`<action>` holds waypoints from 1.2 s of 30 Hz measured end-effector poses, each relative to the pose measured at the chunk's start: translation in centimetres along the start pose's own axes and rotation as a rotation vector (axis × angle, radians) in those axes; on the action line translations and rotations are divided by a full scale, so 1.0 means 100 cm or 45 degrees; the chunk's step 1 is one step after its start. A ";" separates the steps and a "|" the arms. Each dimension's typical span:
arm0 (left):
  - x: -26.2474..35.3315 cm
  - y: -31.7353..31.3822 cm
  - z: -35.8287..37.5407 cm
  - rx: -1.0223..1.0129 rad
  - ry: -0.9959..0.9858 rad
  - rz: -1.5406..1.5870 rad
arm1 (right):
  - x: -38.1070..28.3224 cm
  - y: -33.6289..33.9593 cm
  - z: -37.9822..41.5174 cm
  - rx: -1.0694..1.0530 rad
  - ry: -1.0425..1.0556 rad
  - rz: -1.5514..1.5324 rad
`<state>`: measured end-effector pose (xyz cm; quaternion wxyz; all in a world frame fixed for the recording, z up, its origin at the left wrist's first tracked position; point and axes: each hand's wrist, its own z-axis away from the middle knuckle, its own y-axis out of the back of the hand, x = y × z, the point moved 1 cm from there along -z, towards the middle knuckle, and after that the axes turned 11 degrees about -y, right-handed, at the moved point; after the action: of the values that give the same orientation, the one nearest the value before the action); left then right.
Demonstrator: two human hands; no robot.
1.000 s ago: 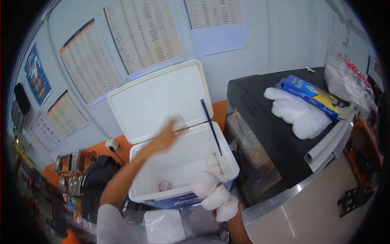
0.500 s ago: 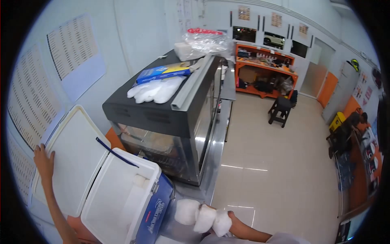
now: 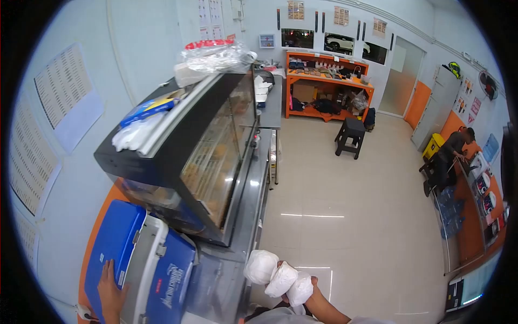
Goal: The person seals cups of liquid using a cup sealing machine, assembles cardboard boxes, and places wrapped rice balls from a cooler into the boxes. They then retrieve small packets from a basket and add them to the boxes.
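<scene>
My left hand lies with its fingers spread on the blue lid of a cooler box. The lid is tilted part-way down, and a gap shows the pale inside beneath it. What is inside is hidden. At the bottom middle, my right hand holds three rounded packets wrapped in white in a row, against my forearm and body. Most of that hand's fingers are hidden behind the packets. Their contents cannot be seen.
A glass-sided display cabinet stands on a steel counter beyond the cooler, with plastic wrapping on top. A black stool stands near an orange shelf unit. Another person bends over a bench at the right.
The cooler's lid has swung from wide open toward shut under my left hand, which moved down and right. My view turned right. The white packets remain in my right hand.
</scene>
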<state>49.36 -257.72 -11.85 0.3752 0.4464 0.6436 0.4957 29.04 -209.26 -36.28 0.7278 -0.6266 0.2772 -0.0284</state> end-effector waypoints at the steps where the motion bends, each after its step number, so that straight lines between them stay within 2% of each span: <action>1: 0.004 -0.012 0.004 -0.013 0.001 0.004 | -0.013 0.006 0.012 0.005 0.018 0.001; 4: 0.009 -0.025 0.013 0.067 0.080 0.018 | -0.056 0.025 0.052 0.008 0.049 -0.004; 6: 0.011 -0.025 0.020 0.180 0.285 0.430 | -0.086 0.037 0.082 0.014 0.081 -0.009; 7: 0.008 -0.029 0.024 0.165 0.295 0.424 | -0.101 0.044 0.097 0.014 0.101 -0.018; 9: 0.007 -0.050 0.033 0.174 0.484 0.280 | -0.131 0.055 0.125 0.015 0.149 -0.030; 10: 0.018 -0.056 0.036 0.171 0.600 0.440 | -0.146 0.059 0.136 0.018 0.184 -0.034; 11: 0.024 -0.068 0.044 0.161 0.599 0.444 | -0.160 0.064 0.146 0.018 0.221 -0.045; 13: 0.024 -0.107 0.068 0.316 0.545 -0.142 | -0.186 0.073 0.161 0.021 0.304 -0.058; 14: 0.022 -0.131 0.078 0.312 0.534 -0.123 | -0.200 0.079 0.166 0.020 0.338 -0.068; 16: 0.025 -0.169 0.094 0.549 0.722 -0.438 | -0.225 0.092 0.167 0.009 0.385 -0.082; 18: 0.092 -0.206 0.082 0.821 0.949 0.034 | -0.254 0.107 0.157 0.002 0.399 -0.107; 20: 0.203 -0.262 0.028 0.949 0.897 0.323 | -0.283 0.123 0.144 -0.003 0.437 -0.141; 21: 0.279 -0.268 -0.017 0.837 0.768 0.558 | -0.298 0.133 0.136 -0.005 0.466 -0.164; 22: 0.326 -0.304 -0.052 0.759 0.655 0.973 | -0.313 0.142 0.129 -0.001 0.455 -0.159; 23: 0.399 -0.294 -0.106 0.525 0.690 1.480 | -0.329 0.153 0.119 0.045 0.418 -0.168; 24: 0.465 -0.282 -0.161 0.276 0.571 1.754 | -0.351 0.167 0.110 0.063 0.406 -0.154; 26: 0.550 -0.294 -0.259 -0.229 0.251 2.082 | -0.390 0.198 0.092 0.108 0.394 -0.100; 28: 0.626 -0.282 -0.357 -0.655 0.112 2.629 | -0.437 0.228 0.068 0.123 0.403 -0.047; 29: 0.672 -0.285 -0.446 -0.979 0.114 2.770 | -0.501 0.246 0.036 0.171 0.352 -0.015; 30: 0.702 -0.289 -0.487 -1.351 0.162 2.878 | -0.525 0.255 0.032 0.249 0.289 -0.017; 31: 0.726 -0.288 -0.528 -1.357 0.151 2.888 | -0.559 0.260 0.026 0.257 0.294 -0.006; 33: 0.763 -0.286 -0.593 -1.448 -0.089 2.458 | -0.617 0.268 0.017 0.554 0.287 0.116; 36: 0.821 -0.310 -0.662 -1.594 0.021 2.370 | -0.693 0.278 -0.001 0.517 0.258 0.015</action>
<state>-44.48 -203.52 -30.30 0.0124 0.4830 -0.3009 0.8222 -38.03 -176.48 -36.57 0.8076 -0.4595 0.3413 -0.1421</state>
